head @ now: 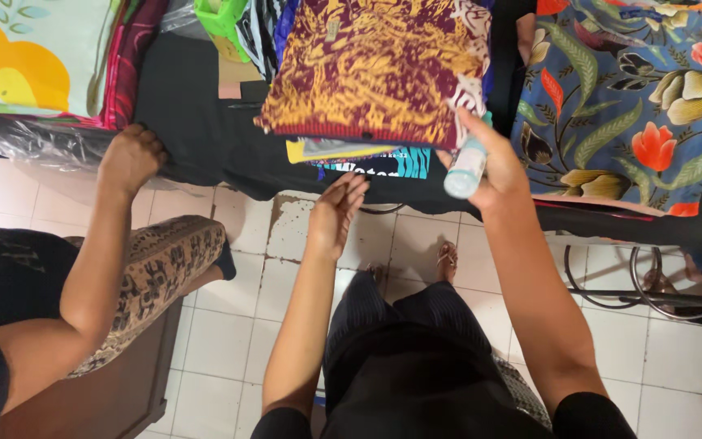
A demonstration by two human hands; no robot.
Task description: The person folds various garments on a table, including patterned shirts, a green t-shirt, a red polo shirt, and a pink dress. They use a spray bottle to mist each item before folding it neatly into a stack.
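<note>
A white tiled floor (229,325) runs under a dark-draped tabletop (197,122) stacked with folded fabrics, seen from above.

The right hand (489,167) has its fingers (473,122) wrapped shut around a small pale-blue cylindrical bottle (465,169), held tilted with one end towards the wearer, just at the tabletop's front edge; the grip around its middle keeps the ends free. The left hand (336,213) holds nothing: its fingers are spread loosely, palm turned inward, hovering over the floor just beside the bottle and below the tabletop edge, as though cupped to receive something from it.

Just above both hands lies a folded maroon cloth with a yellow print (375,69), overhanging the edge, with a yellow and teal printed item (367,156) tucked beneath it. To the right sits a folded blue cloth with large red and cream flowers (627,97); far left, a pale green cloth with a yellow flower (18,57) inside clear plastic.

Another person's hand (130,158) rests closed on the tabletop edge at left, that person's patterned-trousered knee (164,268) below it. A sandalled foot (447,258) shows on the tiles.
</note>
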